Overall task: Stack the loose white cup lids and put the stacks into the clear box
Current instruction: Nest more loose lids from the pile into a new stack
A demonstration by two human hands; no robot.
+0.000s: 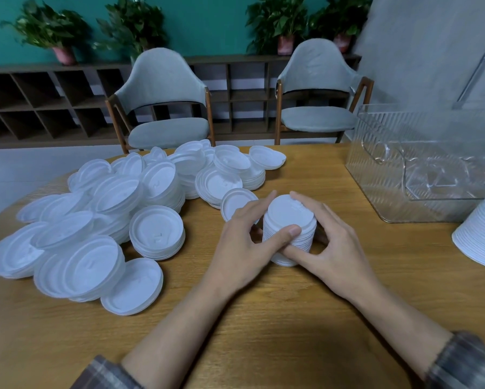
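Note:
A tall stack of white cup lids (289, 213) stands on the wooden table (263, 318) in front of me. My left hand (244, 248) grips its left side, thumb curled across the front. My right hand (328, 242) grips its right side, thumb low against the base. A big heap of loose white lids (109, 209) covers the table's left half. The clear box (420, 164) stands at the far right with nothing white inside.
Another tall stack of white lids (482, 234) lies tilted at the right edge, just in front of the box. Two grey chairs (165, 108) stand behind the table. A dark shelf with potted plants runs along the back wall.

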